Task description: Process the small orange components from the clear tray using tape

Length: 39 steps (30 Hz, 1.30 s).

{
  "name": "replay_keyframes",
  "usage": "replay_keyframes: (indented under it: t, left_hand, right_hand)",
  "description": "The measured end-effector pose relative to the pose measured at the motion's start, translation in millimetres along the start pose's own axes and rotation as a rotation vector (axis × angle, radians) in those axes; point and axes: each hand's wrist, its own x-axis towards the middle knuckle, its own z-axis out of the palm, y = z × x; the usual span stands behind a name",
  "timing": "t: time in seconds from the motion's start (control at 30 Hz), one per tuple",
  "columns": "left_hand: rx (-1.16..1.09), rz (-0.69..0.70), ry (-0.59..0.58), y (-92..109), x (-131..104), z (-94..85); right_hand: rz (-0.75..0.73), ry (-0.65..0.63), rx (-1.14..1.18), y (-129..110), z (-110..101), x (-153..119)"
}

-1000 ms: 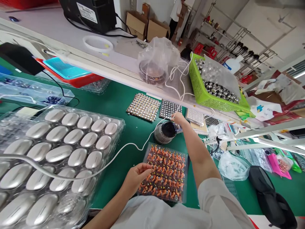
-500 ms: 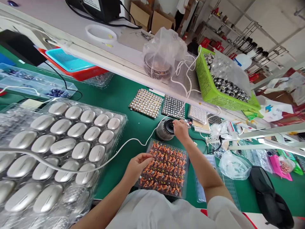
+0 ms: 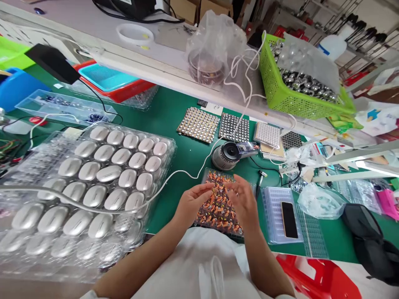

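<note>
On the left part of the bench [image 3: 165, 120], a clear tray [image 3: 170, 145] carries silver oval pieces [image 3: 109, 173], which lie in rows and reach toward the near edge; each piece has its own pocket, probably so that the shells do not rub each other. A white cable [image 3: 93, 210] crosses over this tray.

Next comes the left hand [image 3: 190, 203], which is above the left side of the tray of orange parts [image 3: 206, 172]. Its thumb and fingers make a narrow pinch; whether some small part is between them, I cannot tell. This tray lies at the near edge of the bench, directly before the body, and I suppose it is put there so that both hands can reach it without stretching. The orange parts are set in close rows, with the fingertips just above them; touching or not, it is not clear.

The right hand [image 3: 246, 203] is over the right side of the same tray, facing the left one. Its fingers are bent and a little apart, and I cannot see if they hold anything. Just beyond the tray's far edge stands a grey round device [image 3: 224, 157].

Farther right, a dark phone [image 3: 289, 220] rests on clear plastic trays [image 3: 271, 232], near the bench's near edge, and beyond is a black case [image 3: 361, 220].
</note>
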Motion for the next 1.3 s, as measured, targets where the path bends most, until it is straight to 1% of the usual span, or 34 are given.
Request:
replay_keyframes:
  t: [0.07, 0.17, 0.23, 0.33, 0.47, 0.53, 0.63, 0.73, 0.87, 0.97, 1.03, 1.17, 1.3]
  left_hand:
    - [-0.009, 0.036, -0.019, 0, -10, 6.2]
    - [0.01, 0.061, -0.037, -1, -24, 16.9]
    - [0.048, 0.085, -0.04, 0, -31, 23.1]
    - [0.123, 0.115, -0.029, 5, -41, 29.1]
    - [0.206, 0.131, 0.015, 10, -48, 31.9]
    - [0.198, 0.126, 0.026, 10, -49, 32.8]
    - [0.175, 0.101, 0.047, 8, -50, 34.4]
    - [0.167, 0.095, 0.051, 5, -50, 35.4]
    - [0.194, 0.099, 0.039, 6, -48, 35.6]
    - [0.229, 0.105, 0.033, 9, -45, 36.9]
    - [0.262, 0.115, 0.028, 11, -43, 38.6]
    - [0.35, 0.135, 0.008, 9, -43, 43.4]
    - [0.384, 0.161, -0.045, 6, -45, 47.9]
  right_hand:
    - [0.006, 0.0, 0.044, -8, 11, -29]
    - [-0.035, 0.098, -0.018, -7, 24, -50]
    - [-0.076, 0.161, -0.065, -3, 26, -56]
    - [-0.096, 0.206, -0.069, -1, 23, -61]
    - [-0.018, 0.214, 0.051, -5, 18, -68]
    - [0.021, 0.21, 0.116, -6, 17, -70]
    - [0.03, 0.219, 0.156, -6, 15, -73]
    - [0.009, 0.185, 0.116, -4, 11, -74]
    - [-0.003, 0.118, 0.074, -5, -8, -72]
    - [0.051, 0.105, 0.126, -9, -24, -69]
    - [0.091, 0.107, 0.196, -10, -29, -68]
    - [0.112, 0.067, 0.287, -9, -26, -65]
    - [0.12, -0.014, 0.269, -10, -21, -61]
